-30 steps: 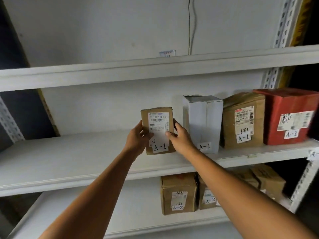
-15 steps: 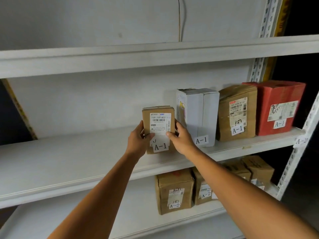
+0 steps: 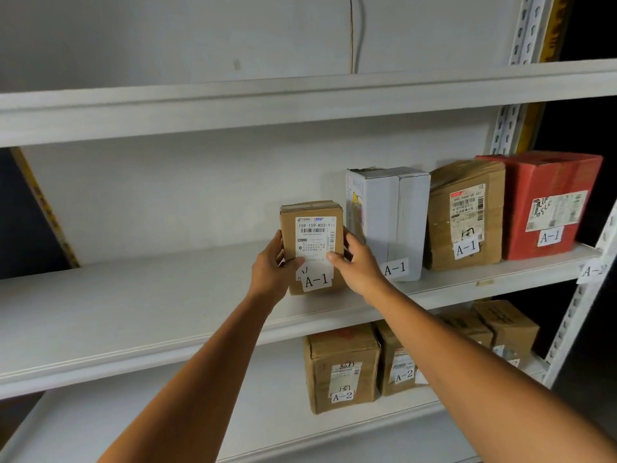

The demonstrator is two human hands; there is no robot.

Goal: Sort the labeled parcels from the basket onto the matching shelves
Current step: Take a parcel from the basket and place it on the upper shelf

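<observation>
A small brown parcel (image 3: 312, 228) with a white shipping label and an "A-1" tag stands upright on the middle white shelf (image 3: 150, 295). My left hand (image 3: 272, 265) grips its left side and my right hand (image 3: 359, 265) grips its right side, thumbs on the front. To its right on the same shelf stand a white box (image 3: 397, 222), a brown box (image 3: 465, 215) and a red box (image 3: 551, 202), each tagged "A-1". A small gap separates the held parcel from the white box. The basket is out of view.
Brown boxes tagged "A-2" (image 3: 340, 369) stand on the shelf below. The upper shelf (image 3: 267, 105) runs overhead. A perforated metal upright (image 3: 574, 315) closes the right end, with a shelf tag (image 3: 592, 270) on it. The middle shelf's left part is bare.
The parcel has shifted a little rightward and back on the shelf, closer to the white box. Both hands keep their hold. The camera has drifted, so the shelf contents sit differently in view.
</observation>
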